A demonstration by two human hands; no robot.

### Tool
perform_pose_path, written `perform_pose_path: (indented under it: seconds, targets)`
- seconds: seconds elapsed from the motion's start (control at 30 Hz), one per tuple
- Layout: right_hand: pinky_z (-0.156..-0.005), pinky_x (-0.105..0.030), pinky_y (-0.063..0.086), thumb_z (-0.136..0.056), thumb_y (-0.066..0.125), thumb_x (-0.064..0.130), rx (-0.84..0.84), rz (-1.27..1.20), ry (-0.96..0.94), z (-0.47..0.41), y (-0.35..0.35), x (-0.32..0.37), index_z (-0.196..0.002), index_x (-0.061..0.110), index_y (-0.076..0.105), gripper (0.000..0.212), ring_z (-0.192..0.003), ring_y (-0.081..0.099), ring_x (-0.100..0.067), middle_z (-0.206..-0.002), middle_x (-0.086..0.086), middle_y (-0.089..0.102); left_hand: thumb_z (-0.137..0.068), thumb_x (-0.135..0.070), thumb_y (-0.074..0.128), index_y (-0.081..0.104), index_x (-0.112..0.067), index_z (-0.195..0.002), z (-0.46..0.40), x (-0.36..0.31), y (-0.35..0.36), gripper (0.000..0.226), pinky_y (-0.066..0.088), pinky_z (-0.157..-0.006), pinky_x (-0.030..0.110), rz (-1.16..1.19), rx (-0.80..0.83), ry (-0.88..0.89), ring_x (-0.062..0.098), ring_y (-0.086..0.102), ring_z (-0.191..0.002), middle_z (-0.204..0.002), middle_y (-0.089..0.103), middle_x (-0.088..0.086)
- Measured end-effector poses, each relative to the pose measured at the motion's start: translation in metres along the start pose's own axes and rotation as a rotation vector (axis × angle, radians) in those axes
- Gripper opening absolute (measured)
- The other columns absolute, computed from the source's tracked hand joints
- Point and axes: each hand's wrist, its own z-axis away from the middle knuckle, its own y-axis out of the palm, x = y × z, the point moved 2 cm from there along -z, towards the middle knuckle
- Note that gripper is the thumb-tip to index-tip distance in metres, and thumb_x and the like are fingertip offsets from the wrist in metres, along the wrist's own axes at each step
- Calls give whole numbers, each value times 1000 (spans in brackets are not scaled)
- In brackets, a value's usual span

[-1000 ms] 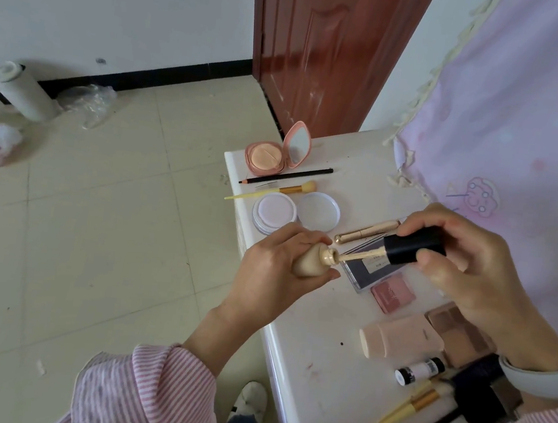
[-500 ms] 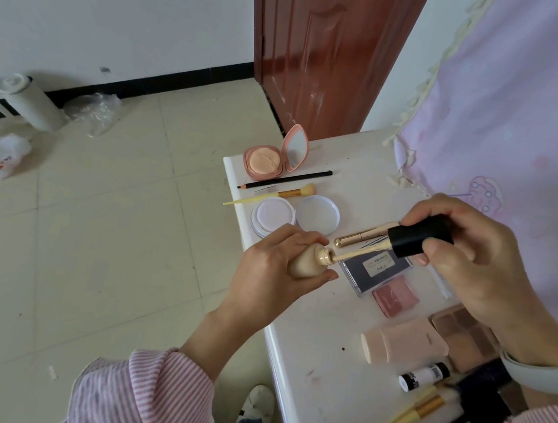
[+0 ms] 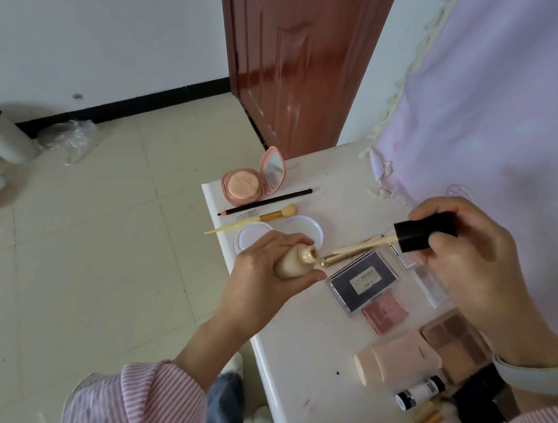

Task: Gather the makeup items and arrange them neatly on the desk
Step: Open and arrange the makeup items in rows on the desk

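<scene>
From the head view, the left hand (image 3: 264,271) grips a small beige foundation bottle (image 3: 295,259) over the left edge of the white desk (image 3: 291,378), its open neck tilted towards the right. The right hand (image 3: 465,262) pinches a black cylindrical cap (image 3: 418,233) bearing a thin cream applicator wand (image 3: 363,245). A second ago the wand's tip sat in the bottle neck; now it is drawn out to the right, apart from the neck, and the cap is raised higher. On the desk beyond lie an open pink compact with mirror (image 3: 253,182), a black pencil (image 3: 268,202) and a dark rectangular palette (image 3: 363,281), unmoved.
</scene>
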Motion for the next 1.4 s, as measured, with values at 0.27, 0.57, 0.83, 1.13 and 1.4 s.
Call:
perform_pose_path:
  seconds: [0.27,0.57,0.83,1.13,1.4]
  targets:
    - [-51,-19,46,-94,36,9,-379,-543,234,-49,-3,-41,-70,22,68,42,-55,53,-10,-62,2,61,-69,-17,78,67,-27,-86,-96,1,-20,22,47,-63,8,413,59,-281,-5,62,-75,-84,69,-17]
    - [-52,-17,45,-93,45,3,-447,-405,351,-143,11,-99,-105,10,60,21,-65,60,-8,-80,-1,69,-66,-18,82,66,-28,-79,-242,32,3,23,43,-51,5,179,315,-233,-4,58,-64,-78,63,-11]
    - [-90,-24,40,-94,46,15,-245,238,433,-176,15,-165,-107,21,45,14,-105,56,-13,-113,-2,60,-61,-19,83,68,-38,-69,-284,86,28,25,41,-59,8,-64,611,-222,-5,57,-65,-67,63,-21]
    - [-71,-10,38,-84,64,15,-361,460,348,-188,15,-194,-106,11,58,24,-82,51,-13,-94,-3,57,-57,-13,86,68,-31,-93,-300,101,57,43,42,-82,19,-201,869,29,6,58,-91,-102,65,-4]
    - [-67,-20,31,-79,68,20,-387,696,284,-193,17,-198,-100,14,63,22,-76,44,-11,-78,8,54,-63,-13,83,68,-25,-103,-302,96,71,45,47,-90,32,-232,977,68,15,59,-96,-101,64,-5]
